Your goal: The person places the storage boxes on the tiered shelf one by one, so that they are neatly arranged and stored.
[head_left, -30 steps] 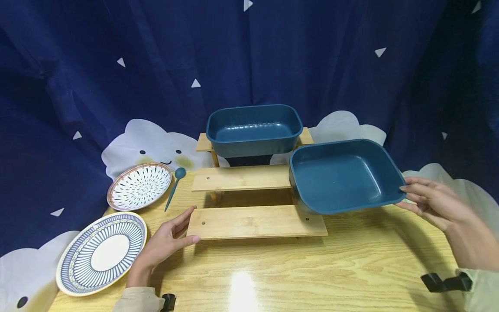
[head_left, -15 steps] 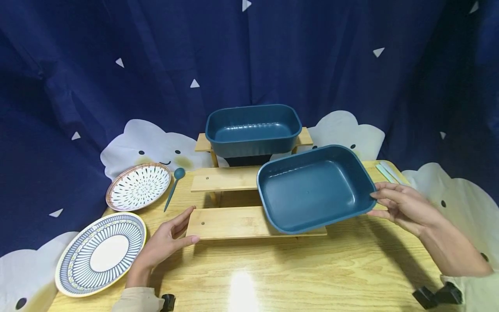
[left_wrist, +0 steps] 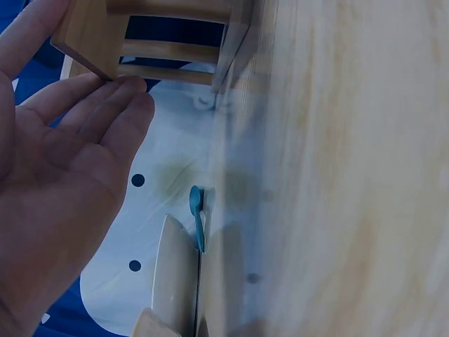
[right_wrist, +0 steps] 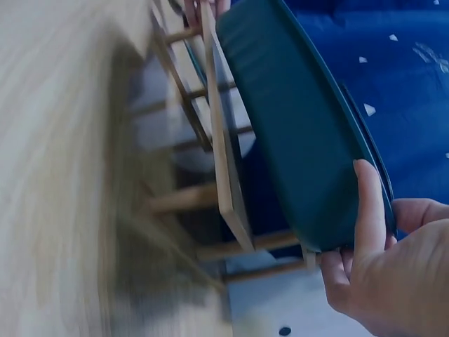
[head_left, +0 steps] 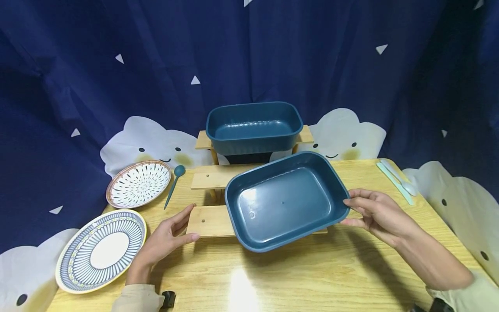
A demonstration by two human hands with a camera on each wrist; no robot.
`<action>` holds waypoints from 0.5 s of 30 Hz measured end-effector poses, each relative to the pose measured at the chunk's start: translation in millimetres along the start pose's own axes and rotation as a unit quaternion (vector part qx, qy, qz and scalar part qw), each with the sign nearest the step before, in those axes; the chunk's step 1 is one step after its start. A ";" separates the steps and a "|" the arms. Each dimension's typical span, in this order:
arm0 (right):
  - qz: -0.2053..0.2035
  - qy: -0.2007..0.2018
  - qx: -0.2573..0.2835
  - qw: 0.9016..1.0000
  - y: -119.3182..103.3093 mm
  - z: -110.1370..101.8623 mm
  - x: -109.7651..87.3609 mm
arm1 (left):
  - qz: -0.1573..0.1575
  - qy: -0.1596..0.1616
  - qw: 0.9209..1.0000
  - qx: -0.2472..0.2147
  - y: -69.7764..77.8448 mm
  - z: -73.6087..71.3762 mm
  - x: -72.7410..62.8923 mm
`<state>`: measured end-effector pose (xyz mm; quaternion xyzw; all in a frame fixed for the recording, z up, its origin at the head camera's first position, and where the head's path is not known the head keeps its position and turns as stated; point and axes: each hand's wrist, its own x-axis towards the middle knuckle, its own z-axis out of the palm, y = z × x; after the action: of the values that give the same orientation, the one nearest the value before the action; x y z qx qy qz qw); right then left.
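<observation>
My right hand (head_left: pixel 376 216) grips the right end of a dark teal plastic bin (head_left: pixel 288 201), thumb at the rim and fingers under it in the right wrist view. The bin is bare inside, tilted, and overlaps the lower steps of a three-step wooden rack (head_left: pixel 212 222) in the head view. At the rack's lowest board, my left hand (head_left: pixel 165 236) holds the left end between thumb and fingers. The left wrist view has those fingers (left_wrist: pixel 130 105) against the board's edge. A second teal bin (head_left: pixel 255 145) sits on the top step.
To the left lie a patterned oval plate (head_left: pixel 111 251), a speckled oval dish (head_left: pixel 140 186) and a teal spoon (head_left: pixel 173 184). A pale spoon (head_left: pixel 397 177) and a mint-green strip (head_left: pixel 395 184) lie at the far right. Behind the table hangs a blue curtain (head_left: pixel 249 47).
My right hand has carried the teal bin leftward and toward me, from the rack's right side to in front of its lower steps. The pale spoon has come into view; my left hand stays put.
</observation>
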<state>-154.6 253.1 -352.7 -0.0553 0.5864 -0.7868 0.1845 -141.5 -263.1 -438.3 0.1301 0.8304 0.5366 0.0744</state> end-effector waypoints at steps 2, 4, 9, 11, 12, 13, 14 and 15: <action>0.002 0.005 0.002 1.000 2.4 7.5 -1.0 | 0.000 0.000 1.000 -0.002 0.0 0.0 0.2; 0.005 0.012 0.009 1.000 5.5 15.1 -2.7 | 0.001 -0.001 1.000 -0.003 -0.1 0.1 0.4; 0.016 0.038 0.028 0.999 12.1 32.9 -9.3 | 0.001 -0.001 1.000 -0.005 -0.5 -0.2 0.4; 0.021 0.046 0.040 0.998 13.7 38.1 -12.8 | 0.001 0.000 1.000 -0.006 -0.9 -0.4 0.4; 0.022 0.046 0.050 0.997 14.4 40.2 -14.8 | 0.001 0.000 1.000 -0.006 -1.1 -0.4 0.3; 0.023 0.046 0.057 0.997 15.2 42.2 -16.9 | 0.002 0.000 1.000 -0.006 -1.2 -0.5 0.3; 0.025 0.045 0.066 0.996 16.1 43.8 -19.2 | 0.002 0.001 1.000 -0.005 -1.5 -0.6 0.2; 0.028 0.047 0.074 0.996 17.1 45.5 -21.5 | 0.003 0.002 1.000 -0.005 -1.8 -0.6 0.2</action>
<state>-117.0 215.5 -352.2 0.0115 0.5362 -0.8242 0.1821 -142.1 -264.3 -439.6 0.1317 0.8274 0.5412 0.0719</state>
